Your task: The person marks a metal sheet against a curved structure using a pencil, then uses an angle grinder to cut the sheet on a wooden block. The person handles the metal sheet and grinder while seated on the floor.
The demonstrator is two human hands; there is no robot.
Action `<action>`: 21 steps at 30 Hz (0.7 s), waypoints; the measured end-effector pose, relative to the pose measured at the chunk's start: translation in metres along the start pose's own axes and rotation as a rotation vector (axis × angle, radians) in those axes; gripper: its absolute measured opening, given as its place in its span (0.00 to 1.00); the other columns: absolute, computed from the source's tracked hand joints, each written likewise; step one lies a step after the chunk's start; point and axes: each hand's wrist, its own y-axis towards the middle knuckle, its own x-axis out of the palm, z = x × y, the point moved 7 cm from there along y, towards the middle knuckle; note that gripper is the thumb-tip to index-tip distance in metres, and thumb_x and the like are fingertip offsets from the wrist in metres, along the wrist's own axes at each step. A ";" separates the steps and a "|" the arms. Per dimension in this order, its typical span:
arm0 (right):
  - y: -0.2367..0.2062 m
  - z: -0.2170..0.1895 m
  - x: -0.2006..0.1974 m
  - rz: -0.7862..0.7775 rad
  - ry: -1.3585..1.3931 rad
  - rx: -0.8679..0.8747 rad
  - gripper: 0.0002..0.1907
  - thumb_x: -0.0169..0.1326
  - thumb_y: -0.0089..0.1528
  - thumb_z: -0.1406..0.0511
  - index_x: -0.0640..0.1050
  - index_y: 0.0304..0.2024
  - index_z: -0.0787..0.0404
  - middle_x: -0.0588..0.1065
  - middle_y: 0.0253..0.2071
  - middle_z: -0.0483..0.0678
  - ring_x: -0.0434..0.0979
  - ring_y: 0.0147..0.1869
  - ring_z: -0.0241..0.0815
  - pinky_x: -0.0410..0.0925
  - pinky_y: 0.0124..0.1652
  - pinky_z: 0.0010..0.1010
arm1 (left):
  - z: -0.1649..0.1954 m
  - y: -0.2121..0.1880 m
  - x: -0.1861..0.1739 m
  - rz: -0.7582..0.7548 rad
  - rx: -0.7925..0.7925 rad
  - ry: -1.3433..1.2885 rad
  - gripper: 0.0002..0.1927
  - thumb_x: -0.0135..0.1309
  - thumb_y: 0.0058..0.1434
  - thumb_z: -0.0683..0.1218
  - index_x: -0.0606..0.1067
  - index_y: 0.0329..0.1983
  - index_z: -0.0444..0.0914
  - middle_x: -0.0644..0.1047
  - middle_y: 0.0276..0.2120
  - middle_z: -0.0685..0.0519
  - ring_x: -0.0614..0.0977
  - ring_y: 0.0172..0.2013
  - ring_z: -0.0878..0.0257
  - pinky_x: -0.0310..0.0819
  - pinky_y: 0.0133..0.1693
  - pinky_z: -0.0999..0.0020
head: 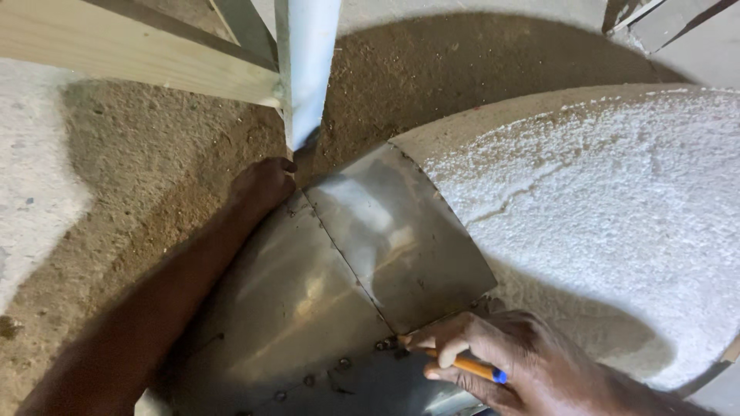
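Note:
A curved sheet-metal cladding [324, 285] wraps a large pipe bend, with riveted seams between its shiny segments. My left hand [262, 185] reaches over the far side of the metal and presses on its upper edge, fingers hidden behind it. My right hand [493, 362] rests at the lower edge of one metal segment [393, 231] and grips an orange pencil with a blue end [470, 366], its tip near the rivets. To the right, the bend is bare white rough insulation [601, 200].
A pale vertical pipe [307, 69] stands just behind my left hand. A wooden beam [131, 54] crosses the upper left. Brown sandy ground [131, 192] lies below, with lighter concrete [31, 169] at the left.

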 end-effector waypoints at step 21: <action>0.043 0.013 -0.009 -0.066 -0.078 0.176 0.18 0.61 0.64 0.55 0.72 0.46 0.59 0.85 0.31 0.44 0.85 0.27 0.33 0.76 0.24 0.24 | -0.002 -0.001 0.001 0.035 -0.021 -0.003 0.21 0.54 0.58 0.49 0.81 0.56 0.51 0.80 0.55 0.47 0.81 0.55 0.48 0.72 0.57 0.50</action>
